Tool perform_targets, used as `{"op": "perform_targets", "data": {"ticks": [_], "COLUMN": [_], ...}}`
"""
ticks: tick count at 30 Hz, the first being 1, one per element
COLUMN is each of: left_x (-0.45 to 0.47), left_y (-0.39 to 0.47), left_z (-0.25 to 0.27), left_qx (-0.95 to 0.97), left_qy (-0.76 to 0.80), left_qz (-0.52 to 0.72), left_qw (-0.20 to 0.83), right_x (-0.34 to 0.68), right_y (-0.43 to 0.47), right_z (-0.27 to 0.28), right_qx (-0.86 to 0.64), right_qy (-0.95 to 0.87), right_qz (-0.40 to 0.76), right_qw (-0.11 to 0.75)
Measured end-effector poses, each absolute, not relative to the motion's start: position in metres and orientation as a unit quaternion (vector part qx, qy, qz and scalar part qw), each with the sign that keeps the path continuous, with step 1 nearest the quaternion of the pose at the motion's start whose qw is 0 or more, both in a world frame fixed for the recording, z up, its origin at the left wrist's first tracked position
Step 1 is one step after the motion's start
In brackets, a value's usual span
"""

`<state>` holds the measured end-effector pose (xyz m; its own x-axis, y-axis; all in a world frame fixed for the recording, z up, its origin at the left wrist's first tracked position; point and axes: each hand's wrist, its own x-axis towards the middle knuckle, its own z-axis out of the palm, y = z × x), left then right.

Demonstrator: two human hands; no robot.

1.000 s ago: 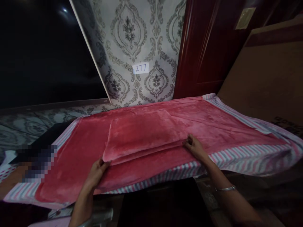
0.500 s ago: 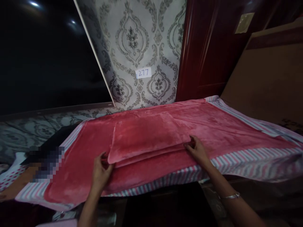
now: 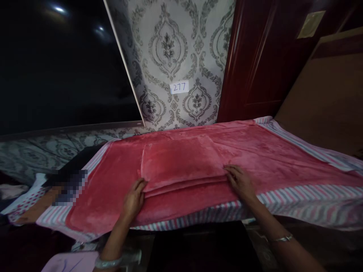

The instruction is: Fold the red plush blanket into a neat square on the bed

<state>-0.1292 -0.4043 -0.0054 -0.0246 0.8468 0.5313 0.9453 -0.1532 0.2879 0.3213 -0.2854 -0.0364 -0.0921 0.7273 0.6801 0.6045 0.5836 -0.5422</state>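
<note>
A folded red plush cloth (image 3: 181, 160) lies as a flat rectangle on a larger red plush blanket (image 3: 113, 189) with a striped border. Its near edge shows more than one layer. My left hand (image 3: 134, 200) is at the near left corner, fingers pressed together on the edge. At the near right corner, my right hand (image 3: 241, 183) pinches the edge between thumb and fingers. The thumb of my left hand is mostly hidden.
A large dark screen (image 3: 65, 68) stands behind at the left. Patterned wallpaper with a paper label (image 3: 179, 87) is at the back. A cardboard box (image 3: 326, 98) leans at the right, beside a dark red door (image 3: 255, 56). A pink stool or chair top (image 3: 70, 261) shows below.
The view has swung left, so everything sits further right. Both hands stay at the near corners; my left hand's fingers have drawn together on the edge, and my right hand lies flatter.
</note>
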Motion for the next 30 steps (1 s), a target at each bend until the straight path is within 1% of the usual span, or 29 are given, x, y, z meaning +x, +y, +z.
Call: {"op": "perform_targets", "data": {"ticks": [3,5,8,10,12,14,17,19,24,30], "left_x": [-0.140,-0.147,-0.136,-0.109,-0.071,-0.034,0.000,0.006,-0.002,-0.003], "left_y": [-0.412,-0.413,-0.397,-0.376,-0.353,-0.334,-0.321,-0.321,-0.322,-0.318], "left_z": [-0.006,0.006,0.037,0.058,0.072,0.076,0.064,0.049,0.022,0.016], "left_qx": [-0.704,-0.708,-0.696,-0.694,-0.704,-0.717,-0.720,-0.715,-0.718,-0.717], "left_qy": [-0.632,-0.615,-0.617,-0.638,-0.658,-0.671,-0.687,-0.696,-0.692,-0.692], "left_qz": [-0.323,-0.346,-0.365,-0.331,-0.264,-0.186,-0.097,-0.066,-0.067,-0.069], "left_qw": [0.029,0.014,0.032,0.043,0.043,0.034,0.021,0.015,0.028,0.032], "right_x": [0.332,0.336,0.322,0.296,0.261,0.228,0.196,0.189,0.191,0.189], "right_y": [-0.291,-0.292,-0.283,-0.273,-0.264,-0.259,-0.263,-0.268,-0.271,-0.269], "right_z": [-0.039,-0.031,-0.005,0.017,0.036,0.047,0.042,0.028,-0.001,-0.004], "right_qx": [-0.454,-0.463,-0.460,-0.447,-0.439,-0.454,-0.483,-0.489,-0.492,-0.492], "right_qy": [-0.746,-0.742,-0.744,-0.768,-0.804,-0.831,-0.851,-0.856,-0.852,-0.850], "right_qz": [0.037,0.009,-0.022,-0.027,-0.029,-0.030,-0.015,-0.003,-0.008,-0.007], "right_qw": [0.486,0.484,0.484,0.457,0.400,0.320,0.204,0.167,0.179,0.186]}}
